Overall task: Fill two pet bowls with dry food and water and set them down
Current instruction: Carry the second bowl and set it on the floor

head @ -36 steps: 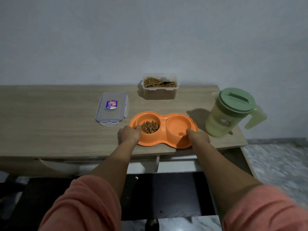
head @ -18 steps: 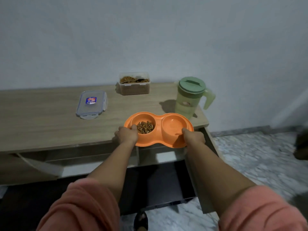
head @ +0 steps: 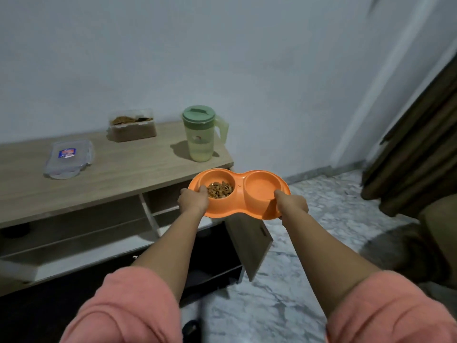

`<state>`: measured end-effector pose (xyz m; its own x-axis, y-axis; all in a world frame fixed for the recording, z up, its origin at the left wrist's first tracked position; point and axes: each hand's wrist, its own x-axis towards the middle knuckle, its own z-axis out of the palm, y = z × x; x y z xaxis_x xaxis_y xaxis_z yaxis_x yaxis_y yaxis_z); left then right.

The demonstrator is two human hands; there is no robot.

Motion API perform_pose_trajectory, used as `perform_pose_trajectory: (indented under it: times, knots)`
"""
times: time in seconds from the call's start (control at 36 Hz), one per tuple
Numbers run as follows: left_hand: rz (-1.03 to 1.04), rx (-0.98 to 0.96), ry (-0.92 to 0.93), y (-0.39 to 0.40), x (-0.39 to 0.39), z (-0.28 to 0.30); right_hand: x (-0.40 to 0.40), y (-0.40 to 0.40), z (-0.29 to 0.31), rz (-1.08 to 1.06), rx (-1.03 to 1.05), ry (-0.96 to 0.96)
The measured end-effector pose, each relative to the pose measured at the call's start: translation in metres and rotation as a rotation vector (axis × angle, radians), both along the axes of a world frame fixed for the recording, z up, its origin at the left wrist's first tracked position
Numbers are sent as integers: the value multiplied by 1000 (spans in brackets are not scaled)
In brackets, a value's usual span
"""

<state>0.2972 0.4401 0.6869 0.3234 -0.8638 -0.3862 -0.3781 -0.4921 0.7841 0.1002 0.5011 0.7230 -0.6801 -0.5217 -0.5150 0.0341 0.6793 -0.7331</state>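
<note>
An orange double pet bowl (head: 241, 194) hangs in the air just past the table's right end. Its left cup holds brown dry food (head: 220, 189); the right cup (head: 261, 188) looks smooth, and I cannot tell whether water is in it. My left hand (head: 194, 200) grips the bowl's left rim, thumb on top. My right hand (head: 291, 203) grips the right rim the same way.
A wooden table (head: 118, 174) stands against the wall at left. On it are an open container of dry food (head: 133, 125), its clear lid (head: 69, 158) and a green-lidded pitcher (head: 201, 133). Marble floor (head: 321, 224) spreads to the right. A brown curtain (head: 420, 149) hangs at far right.
Both hands lifted the orange bowl off the table and carried it right, beyond the table's end. The view swung right toward the floor and curtain.
</note>
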Motion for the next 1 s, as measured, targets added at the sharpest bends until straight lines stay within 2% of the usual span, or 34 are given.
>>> perform_pose_trajectory:
  times: [0.22,0.58,0.83,1.0]
  knots:
    - [-104,-16,2,2,-57,15,-52,14,8,-109,-9,1]
    - [-293,-68,-78,-46,-146,35,-131,-8,30,-232,-47,-2]
    - [-289,-63,-46,-78,-197,37,-183,-35,34,-277,-80,-3]
    - [-252,-56,-17,-98,-246,32,-234,-64,30,-223,-61,7]
